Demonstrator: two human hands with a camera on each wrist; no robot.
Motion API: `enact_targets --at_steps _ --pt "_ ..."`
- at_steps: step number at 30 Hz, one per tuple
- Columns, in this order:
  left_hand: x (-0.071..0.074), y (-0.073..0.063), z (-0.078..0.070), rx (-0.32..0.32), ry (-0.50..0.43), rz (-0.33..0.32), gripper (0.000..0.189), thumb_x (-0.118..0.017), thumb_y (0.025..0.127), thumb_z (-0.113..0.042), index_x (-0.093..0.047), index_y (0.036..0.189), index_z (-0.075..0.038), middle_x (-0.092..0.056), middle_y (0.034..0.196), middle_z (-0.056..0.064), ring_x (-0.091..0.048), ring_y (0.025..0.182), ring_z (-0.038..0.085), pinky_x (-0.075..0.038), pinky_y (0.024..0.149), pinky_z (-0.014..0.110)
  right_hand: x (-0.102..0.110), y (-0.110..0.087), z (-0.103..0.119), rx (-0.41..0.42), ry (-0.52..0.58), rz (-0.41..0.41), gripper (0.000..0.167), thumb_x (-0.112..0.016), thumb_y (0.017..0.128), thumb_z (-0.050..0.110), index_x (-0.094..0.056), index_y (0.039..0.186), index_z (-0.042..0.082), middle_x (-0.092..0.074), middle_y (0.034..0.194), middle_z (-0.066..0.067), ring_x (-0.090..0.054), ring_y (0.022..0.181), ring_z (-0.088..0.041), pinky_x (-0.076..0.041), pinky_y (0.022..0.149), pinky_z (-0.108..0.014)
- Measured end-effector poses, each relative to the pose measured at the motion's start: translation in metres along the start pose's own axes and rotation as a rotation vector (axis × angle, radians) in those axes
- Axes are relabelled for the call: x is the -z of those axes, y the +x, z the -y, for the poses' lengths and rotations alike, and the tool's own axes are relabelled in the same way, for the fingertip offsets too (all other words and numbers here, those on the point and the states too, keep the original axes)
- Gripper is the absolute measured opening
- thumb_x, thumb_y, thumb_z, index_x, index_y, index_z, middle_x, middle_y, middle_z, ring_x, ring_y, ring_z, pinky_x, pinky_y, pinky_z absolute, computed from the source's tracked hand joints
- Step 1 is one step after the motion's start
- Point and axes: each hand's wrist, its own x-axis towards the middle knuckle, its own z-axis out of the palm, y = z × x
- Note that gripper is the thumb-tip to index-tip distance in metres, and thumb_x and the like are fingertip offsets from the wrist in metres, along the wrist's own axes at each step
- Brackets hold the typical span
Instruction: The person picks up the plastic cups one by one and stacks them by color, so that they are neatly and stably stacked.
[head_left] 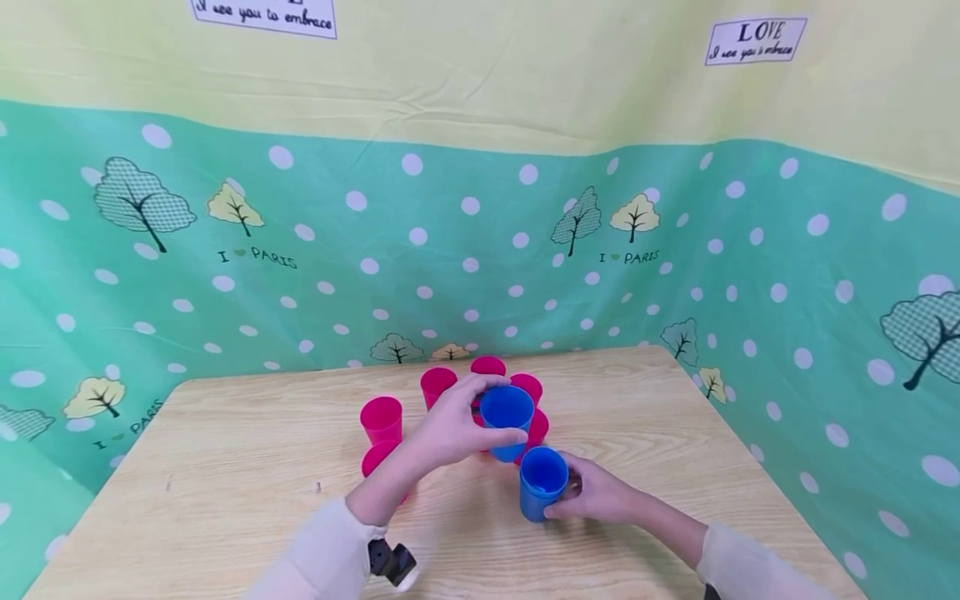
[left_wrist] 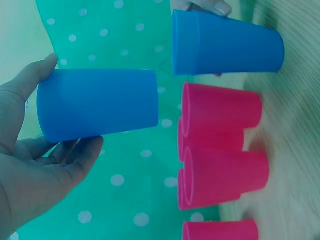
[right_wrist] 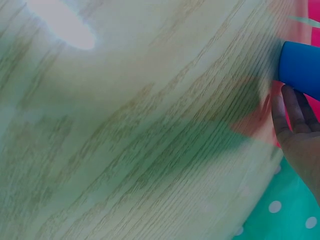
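Note:
My left hand (head_left: 452, 429) grips a blue cup (head_left: 507, 410) by its sides, thumb on the near side. The left wrist view shows this cup (left_wrist: 100, 104) held up, apart from the pink cups. To the right, my right hand (head_left: 600, 493) holds a stack of blue cups (head_left: 540, 503); a second rim line shows just below the top one. This stack (left_wrist: 232, 44) stands upright on the wooden table, close to the pink cups (left_wrist: 222, 110). In the right wrist view, the fingers (right_wrist: 295, 112) lie against the lower part of the blue stack (right_wrist: 300, 67).
Several pink cups stand upright behind and beneath my left hand, partly hidden by it. Two more, a farther one (head_left: 382, 419) and a nearer one (head_left: 378, 458), stand left of it, the nearer partly behind my forearm. A green dotted cloth (head_left: 420, 250) hangs behind the table (head_left: 247, 467).

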Motion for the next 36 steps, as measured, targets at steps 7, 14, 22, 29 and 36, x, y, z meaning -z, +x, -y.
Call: enact_targets --at_steps 7,14,22,29,36 --pt "-0.011 -0.001 -0.011 0.000 0.000 0.041 0.070 -0.080 0.070 -0.041 -0.050 0.130 -0.022 -0.054 0.123 0.000 -0.052 0.113 0.022 -0.053 0.081 0.036 0.001 -0.001 0.000 0.018 0.022 0.022 0.068 -0.074 0.081 0.023 -0.040 0.138 0.011 -0.056 0.128 -0.010 -0.054 0.113 -0.028 -0.050 0.088 -0.032" --pt "-0.026 0.001 -0.012 -0.033 -0.027 0.091 0.068 -0.080 0.071 -0.040 -0.050 0.129 -0.019 -0.055 0.119 -0.001 -0.056 0.103 0.018 -0.052 0.078 0.028 0.001 -0.001 -0.002 0.020 0.021 0.031 0.069 -0.073 0.081 0.023 -0.038 0.139 0.008 -0.054 0.127 -0.013 -0.053 0.112 -0.024 -0.049 0.086 -0.029" --pt "-0.042 0.001 -0.006 -0.064 -0.017 0.115 0.067 -0.080 0.071 -0.038 -0.051 0.129 -0.017 -0.055 0.122 -0.001 -0.055 0.110 0.018 -0.052 0.084 0.028 0.001 -0.003 -0.002 0.071 0.033 0.038 0.068 -0.072 0.082 0.019 -0.037 0.137 0.004 -0.052 0.130 -0.018 -0.056 0.113 -0.025 -0.050 0.087 -0.027" --pt "-0.061 -0.002 0.008 -0.110 0.048 0.111 0.067 -0.080 0.071 -0.040 -0.053 0.127 -0.015 -0.055 0.121 0.001 -0.054 0.110 0.018 -0.051 0.080 0.024 0.001 -0.002 -0.005 0.113 0.023 0.047 0.060 -0.072 0.082 0.019 -0.043 0.132 0.004 -0.055 0.126 -0.017 -0.057 0.109 -0.009 -0.049 0.086 -0.022" --pt "-0.073 -0.004 0.024 -0.120 0.071 0.098 0.067 -0.079 0.072 -0.039 -0.052 0.127 -0.011 -0.055 0.118 0.000 -0.053 0.110 0.018 -0.051 0.081 0.025 0.000 -0.002 -0.003 0.100 0.004 0.033 0.056 -0.072 0.082 0.022 -0.046 0.129 0.007 -0.057 0.122 -0.012 -0.057 0.104 -0.007 -0.050 0.085 -0.025"
